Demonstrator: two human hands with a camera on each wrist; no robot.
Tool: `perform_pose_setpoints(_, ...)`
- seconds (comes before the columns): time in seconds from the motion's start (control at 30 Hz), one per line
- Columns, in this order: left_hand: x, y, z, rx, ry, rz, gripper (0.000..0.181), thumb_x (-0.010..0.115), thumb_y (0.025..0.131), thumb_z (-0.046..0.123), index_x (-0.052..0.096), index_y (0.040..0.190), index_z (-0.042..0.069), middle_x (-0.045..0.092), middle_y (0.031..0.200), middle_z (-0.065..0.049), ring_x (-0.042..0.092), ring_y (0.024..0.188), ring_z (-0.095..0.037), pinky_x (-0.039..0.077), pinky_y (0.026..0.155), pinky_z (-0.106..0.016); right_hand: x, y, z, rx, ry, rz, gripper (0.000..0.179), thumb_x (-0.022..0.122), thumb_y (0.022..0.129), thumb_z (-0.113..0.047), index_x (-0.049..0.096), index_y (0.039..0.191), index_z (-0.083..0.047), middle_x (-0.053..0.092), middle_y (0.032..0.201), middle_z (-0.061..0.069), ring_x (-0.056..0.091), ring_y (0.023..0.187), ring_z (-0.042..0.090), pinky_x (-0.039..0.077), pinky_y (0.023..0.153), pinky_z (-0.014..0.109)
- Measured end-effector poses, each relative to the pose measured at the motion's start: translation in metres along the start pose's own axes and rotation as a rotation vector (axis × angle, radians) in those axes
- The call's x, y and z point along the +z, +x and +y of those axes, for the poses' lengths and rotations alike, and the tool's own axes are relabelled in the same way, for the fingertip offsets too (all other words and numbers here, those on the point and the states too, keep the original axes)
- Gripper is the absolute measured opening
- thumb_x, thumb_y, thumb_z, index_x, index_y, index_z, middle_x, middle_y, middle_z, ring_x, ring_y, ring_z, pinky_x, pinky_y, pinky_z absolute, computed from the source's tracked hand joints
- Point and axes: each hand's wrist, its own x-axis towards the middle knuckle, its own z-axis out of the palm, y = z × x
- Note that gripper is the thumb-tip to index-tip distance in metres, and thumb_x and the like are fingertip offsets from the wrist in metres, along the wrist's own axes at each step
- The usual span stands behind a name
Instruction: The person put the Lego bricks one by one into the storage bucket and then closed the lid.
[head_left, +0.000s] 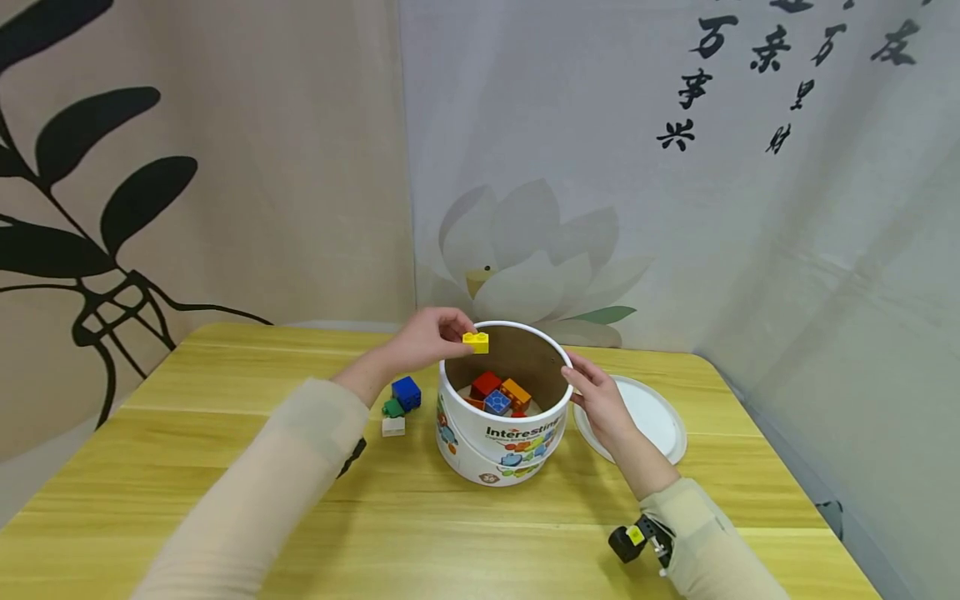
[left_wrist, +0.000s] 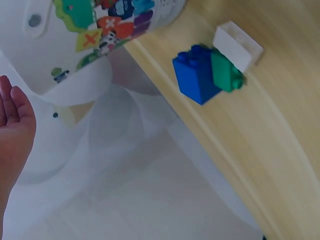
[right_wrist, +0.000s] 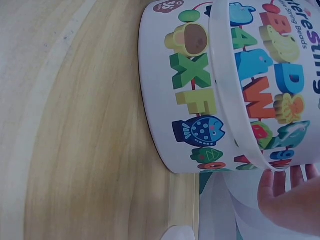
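In the head view my left hand (head_left: 433, 340) pinches a yellow toy brick (head_left: 476, 342) above the left part of a round white bucket's rim. The bucket (head_left: 480, 450) has printed letters and pictures, and red, orange and blue bricks (head_left: 497, 402) lie inside it. My right hand (head_left: 597, 398) holds the bucket's rim on its right side, thumb on the rim and fingers outside. Left of the bucket are a blue brick (head_left: 407, 393), a green brick (head_left: 393, 408) and a white brick (head_left: 393, 427). The left wrist view shows these three close together, but not the yellow brick.
A round white lid (head_left: 654, 417) lies on the wooden table (head_left: 405, 533) to the right of the bucket, partly behind my right hand. Behind the table's far edge hangs a printed curtain (head_left: 315, 167). The bucket's white handle (right_wrist: 232, 90) hangs down its front.
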Motion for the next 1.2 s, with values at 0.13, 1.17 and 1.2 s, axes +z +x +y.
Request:
perform_pose_setpoints(0.13,0.006,0.003,0.002,0.001,-0.011,-0.005,0.02,0.067,0.084,0.008,0.061,0.103,0.005,0.06,0.101,-0.012,0.054,0.089,-0.022,0.051,0.08,-0.025,0.0,0.0,0.0,-0.005,-0.008,0.0,0.047,0.053,0.095,-0.017,0.042,0.138,-0.003,0.056,0.108,-0.011,0.052,0.105,0.008,0.042,0.096,0.038)
perform_pose_setpoints(1.17,-0.018,-0.041,-0.079,-0.095,-0.028,0.143,0.029,0.069,0.085,0.017,0.062,0.106,-0.001,0.063,0.1,-0.014,0.056,0.088,-0.02,0.048,0.077,-0.026,0.001,0.001,0.001,-0.002,-0.005,0.003,0.045,0.052,0.096,-0.016,0.043,0.138,-0.003,0.055,0.118,-0.003,0.051,0.111,0.014,0.039,0.102,0.044)
perform_pose_setpoints(1.2,-0.018,-0.045,-0.085,-0.101,-0.033,0.141,0.029,0.068,0.085,0.016,0.061,0.107,-0.002,0.063,0.1,-0.015,0.056,0.088,-0.02,0.048,0.077,-0.026,0.001,0.0,0.001,-0.002,-0.002,0.001,0.045,0.052,0.096,-0.015,0.042,0.138,-0.003,0.055,0.118,-0.003,0.05,0.112,0.015,0.038,0.102,0.045)
